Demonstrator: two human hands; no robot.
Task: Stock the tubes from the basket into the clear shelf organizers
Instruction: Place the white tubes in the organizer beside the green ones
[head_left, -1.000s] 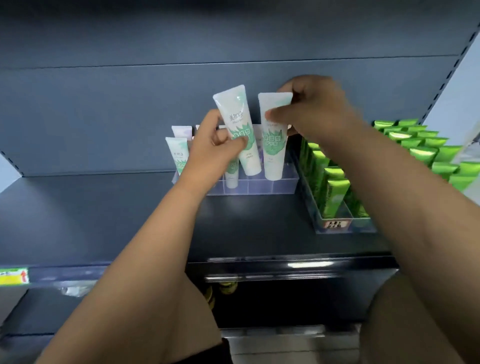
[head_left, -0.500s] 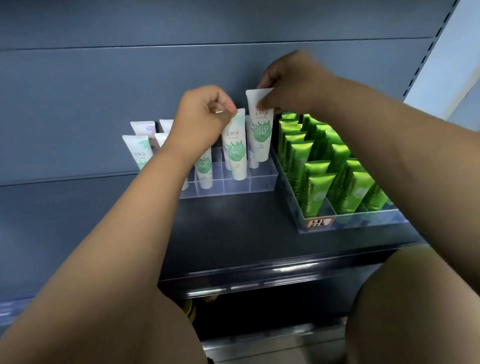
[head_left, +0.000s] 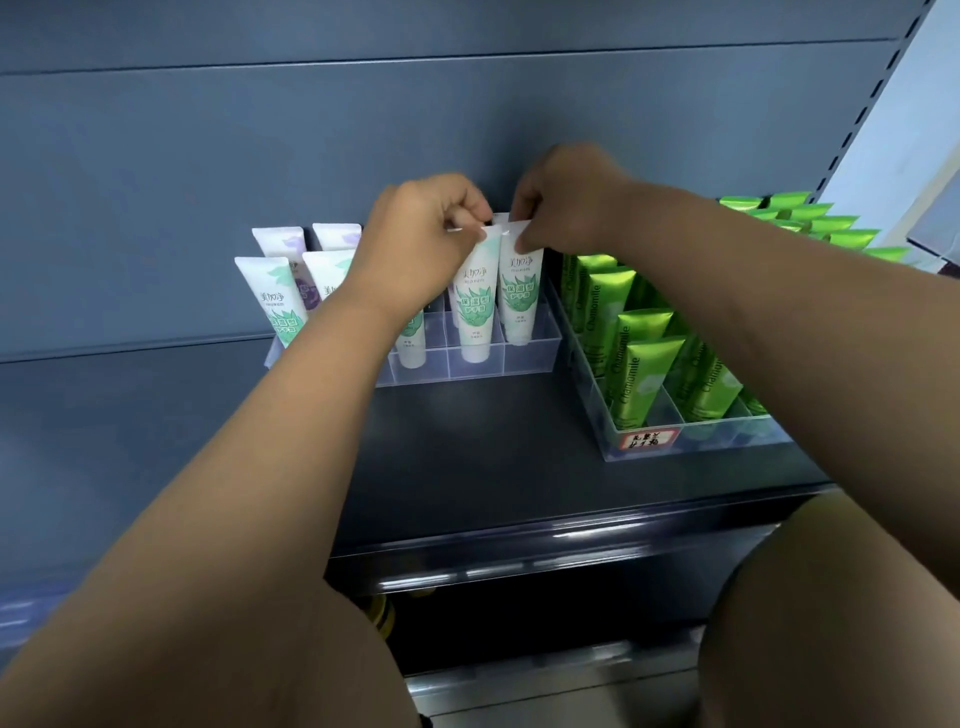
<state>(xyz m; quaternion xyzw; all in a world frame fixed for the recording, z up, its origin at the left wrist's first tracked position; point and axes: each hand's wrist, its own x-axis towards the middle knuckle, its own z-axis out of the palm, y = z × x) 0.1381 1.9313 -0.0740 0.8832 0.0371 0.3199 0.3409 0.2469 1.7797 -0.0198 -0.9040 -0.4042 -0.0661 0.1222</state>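
Observation:
A clear shelf organizer (head_left: 524, 358) stands at the back of the dark shelf (head_left: 467, 457). My left hand (head_left: 415, 239) pinches the top edge of a white and green tube (head_left: 471, 312) standing in a front compartment. My right hand (head_left: 561, 202) pinches the top of a second white and green tube (head_left: 520, 296) standing in the compartment to its right. Both tubes are upright, cap down. More white tubes (head_left: 275, 301) stand in the left compartments, two of them with purple print. The basket is out of view.
To the right stands a second clear organizer (head_left: 691, 441) with a red-edged label, packed with several bright green tubes (head_left: 644, 379). The blue back panel rises right behind the organizers. A lower shelf edge (head_left: 519, 566) runs across below my arms.
Both hands lowered their tubes from above the organizer down into adjacent front compartments. The view shifted so the organizers sit lower and more central.

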